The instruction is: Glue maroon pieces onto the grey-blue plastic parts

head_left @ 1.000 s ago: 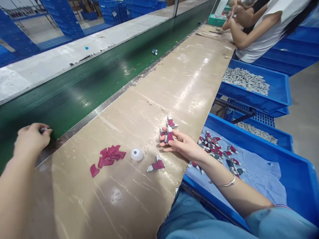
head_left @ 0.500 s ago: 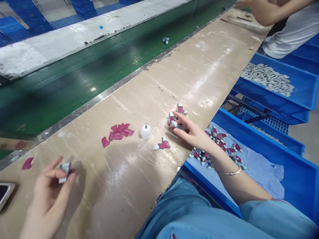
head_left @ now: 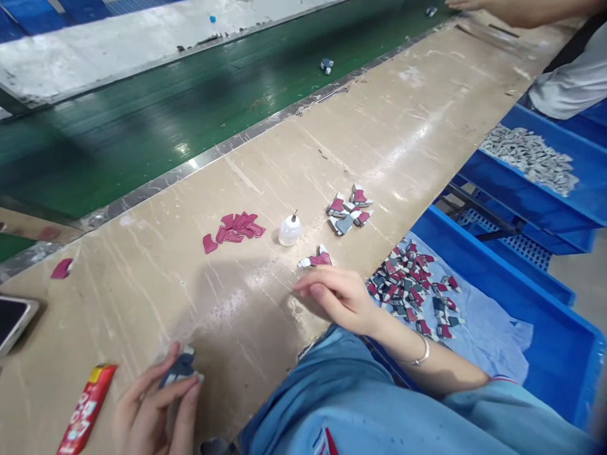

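My left hand [head_left: 159, 404] holds a dark grey and white piece [head_left: 180, 366] between thumb and fingers, low over the tan table. My right hand [head_left: 339, 297] hovers just below a red and white piece [head_left: 321, 256]; its fingers are apart and nothing shows in them. A small group of red, grey and white pieces [head_left: 342, 224] lies beyond it. The clear round bottle with a thin tip [head_left: 289, 230] stands left of that group. Flat red pieces [head_left: 237, 228] are heaped left of the bottle, and one more [head_left: 61, 268] lies at far left.
A phone [head_left: 14, 322] and a red wrapper [head_left: 86, 411] lie at left. A blue bin [head_left: 545, 341] with many pieces stands at right, another [head_left: 588, 196] behind it. The green belt [head_left: 265, 95] carries a piece [head_left: 327, 66]. A person's arm [head_left: 531, 11] is at top right.
My right hand has moved away from the group of pieces, toward me and left. My left hand has shifted right and down with its piece. The red wrapper now shows, as the view has moved.
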Action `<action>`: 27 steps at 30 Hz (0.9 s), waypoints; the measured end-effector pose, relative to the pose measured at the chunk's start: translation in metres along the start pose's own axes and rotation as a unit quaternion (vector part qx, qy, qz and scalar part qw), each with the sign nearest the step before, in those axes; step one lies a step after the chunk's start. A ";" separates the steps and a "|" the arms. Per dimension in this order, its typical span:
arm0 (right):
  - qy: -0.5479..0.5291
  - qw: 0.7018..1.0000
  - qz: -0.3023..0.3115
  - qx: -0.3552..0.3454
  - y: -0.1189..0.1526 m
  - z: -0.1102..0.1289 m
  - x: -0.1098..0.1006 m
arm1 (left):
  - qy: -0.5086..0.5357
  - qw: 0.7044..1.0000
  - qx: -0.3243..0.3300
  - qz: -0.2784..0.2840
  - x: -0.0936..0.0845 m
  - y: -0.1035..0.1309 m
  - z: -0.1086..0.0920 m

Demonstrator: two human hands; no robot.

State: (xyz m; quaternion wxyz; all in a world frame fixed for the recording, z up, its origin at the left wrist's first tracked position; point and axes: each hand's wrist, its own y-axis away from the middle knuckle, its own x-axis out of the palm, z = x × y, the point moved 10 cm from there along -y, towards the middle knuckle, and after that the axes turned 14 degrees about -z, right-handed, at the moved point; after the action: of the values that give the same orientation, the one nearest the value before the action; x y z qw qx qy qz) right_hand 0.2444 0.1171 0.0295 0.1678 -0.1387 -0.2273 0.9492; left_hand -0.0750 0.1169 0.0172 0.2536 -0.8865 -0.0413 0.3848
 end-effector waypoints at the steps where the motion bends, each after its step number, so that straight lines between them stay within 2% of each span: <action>1: -0.008 1.000 0.004 0.023 -0.001 -0.004 0.005 | 0.010 1.000 0.008 -0.009 -0.002 0.004 -0.003; 3: -0.093 0.988 0.012 0.126 -0.003 -0.023 0.016 | 0.040 0.999 -0.006 -0.028 -0.006 0.011 -0.002; 4: -0.170 0.965 0.031 0.199 -0.001 -0.034 0.027 | 0.042 0.999 -0.012 -0.030 -0.007 0.014 0.000; 5: -0.256 0.925 0.059 0.274 0.002 -0.042 0.042 | 0.029 0.999 -0.010 -0.025 -0.006 0.017 0.003; 7: -0.407 0.818 0.103 0.392 0.008 -0.047 0.073 | -0.029 0.999 0.016 0.012 0.000 0.021 0.006; 9: -0.490 0.730 0.087 0.468 0.007 -0.048 0.092 | -0.075 0.995 0.046 0.054 0.008 0.024 0.010; 11: -0.521 0.675 0.030 0.521 0.002 -0.054 0.103 | -0.110 0.990 0.051 0.070 0.010 0.024 0.017; 13: -0.534 0.632 -0.020 0.561 -0.002 -0.059 0.110 | -0.142 0.985 0.053 0.076 0.010 0.024 0.023; 15: -0.548 0.599 -0.062 0.581 -0.008 -0.063 0.112 | -0.162 0.981 0.059 0.084 0.010 0.022 0.026; 18: -0.564 0.564 -0.109 0.593 -0.015 -0.072 0.107 | -0.143 0.984 0.068 0.084 0.008 0.018 0.024; 20: -0.560 0.559 -0.117 0.600 -0.016 -0.076 0.104 | -0.113 0.988 0.065 0.079 0.008 0.014 0.020; 22: -0.534 0.587 -0.095 0.601 -0.013 -0.074 0.105 | -0.083 0.994 0.050 0.059 0.009 0.009 0.012; 23: -0.514 0.616 -0.075 0.592 -0.012 -0.071 0.107 | -0.070 0.996 0.035 0.039 0.010 0.007 0.008; 25: -0.458 0.697 -0.038 0.550 -0.008 -0.061 0.109 | -0.035 0.999 -0.008 -0.007 0.011 0.006 -0.002; 27: -0.394 0.780 -0.026 0.486 -0.003 -0.050 0.106 | 0.010 0.994 -0.092 -0.052 0.016 0.008 -0.004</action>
State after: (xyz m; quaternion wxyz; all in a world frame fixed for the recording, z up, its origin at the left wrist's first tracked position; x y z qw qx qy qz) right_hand 0.1664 0.1787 -0.0317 0.1329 0.3531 0.2142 0.9010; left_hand -0.0619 0.1129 0.0054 0.1913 -0.9065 -0.1204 0.3565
